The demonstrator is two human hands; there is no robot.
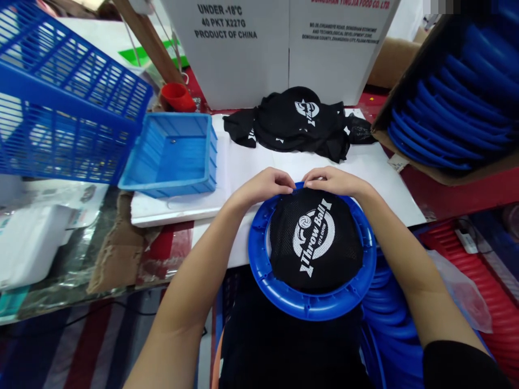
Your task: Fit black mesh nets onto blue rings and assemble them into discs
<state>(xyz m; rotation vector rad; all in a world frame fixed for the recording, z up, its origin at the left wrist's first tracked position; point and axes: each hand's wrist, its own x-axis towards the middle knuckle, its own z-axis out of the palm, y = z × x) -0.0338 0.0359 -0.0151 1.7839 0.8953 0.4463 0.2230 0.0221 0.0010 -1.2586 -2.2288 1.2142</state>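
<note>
A blue plastic ring [263, 275] lies tilted at the table's front edge, over my lap. Inside it sits a round black mesh fabric [340, 254] printed "Throw Ball" in white. My left hand [272, 186] is closed at the ring's far rim, its fingertips pinching where the fabric's edge meets the plastic. Close beside it, my right hand [330, 180] has its fingers curled on the same stretch of rim. What exactly lies between the fingertips is partly hidden. On the left, a gap shows between fabric and ring.
Behind the ring lies a pile of black printed fabric pieces [284, 124] on a white board [239, 167]. A blue tray [174, 186] and slatted blue basket [73, 102] stand left. At right, a carton holds stacked blue rings [438, 119]; more blue rings [389, 313] sit below.
</note>
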